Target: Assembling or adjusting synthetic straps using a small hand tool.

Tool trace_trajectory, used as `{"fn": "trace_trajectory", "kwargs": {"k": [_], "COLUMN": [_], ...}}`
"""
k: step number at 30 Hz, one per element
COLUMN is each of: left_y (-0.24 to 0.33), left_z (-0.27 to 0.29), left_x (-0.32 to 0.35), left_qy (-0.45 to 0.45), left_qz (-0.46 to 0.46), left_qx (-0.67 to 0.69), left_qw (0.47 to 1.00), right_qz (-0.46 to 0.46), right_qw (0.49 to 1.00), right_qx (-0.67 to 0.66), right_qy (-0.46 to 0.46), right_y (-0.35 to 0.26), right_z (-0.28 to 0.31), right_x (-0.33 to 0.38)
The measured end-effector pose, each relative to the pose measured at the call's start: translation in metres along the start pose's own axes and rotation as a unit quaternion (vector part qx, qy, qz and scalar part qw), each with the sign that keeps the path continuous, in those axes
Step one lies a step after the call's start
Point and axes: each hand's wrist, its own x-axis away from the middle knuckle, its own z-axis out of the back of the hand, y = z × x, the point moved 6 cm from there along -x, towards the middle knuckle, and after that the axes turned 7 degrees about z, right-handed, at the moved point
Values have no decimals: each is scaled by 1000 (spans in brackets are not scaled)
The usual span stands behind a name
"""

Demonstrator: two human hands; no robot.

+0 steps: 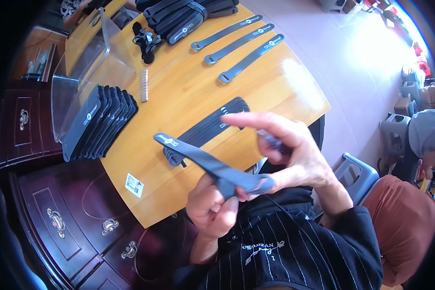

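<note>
At the far left, a row of folded dark straps (pixel 99 121) stands on edge on the wooden desk (pixel 188 92), beside a clear plastic bin (pixel 89 63). Further right, a flat stack of straps (pixel 212 126) lies near the desk's front edge. Above the lap, the left hand (pixel 210 205) has its grip pinched on a dark grey strap (pixel 203 162) whose free end points up-left. The right hand (pixel 290 154) pinches the strap's other end between thumb and fingers, its forefinger stretched out leftward. Three single straps (pixel 239 46) lie apart at the desk's far side.
</note>
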Motion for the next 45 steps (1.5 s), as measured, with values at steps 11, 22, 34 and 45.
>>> {"fn": "trace_trajectory", "kwargs": {"k": [11, 22, 34, 45], "left_y": [-21, -45, -59, -67], "left_z": [-41, -11, 9, 22], "left_x": [18, 33, 46, 42], "left_qy": [-240, -265, -236, -126], "left_qz": [78, 158, 210, 235], "left_qx": [164, 9, 25, 83], "left_qw": [954, 951, 948, 960], "right_qz": [42, 151, 13, -42], "right_qw": [941, 464, 814, 961], "right_qx": [259, 804, 574, 250], "right_qy": [212, 339, 89, -106], "right_y": [-3, -24, 87, 26], "right_z": [78, 266, 92, 36], "right_x": [6, 62, -45, -19]}}
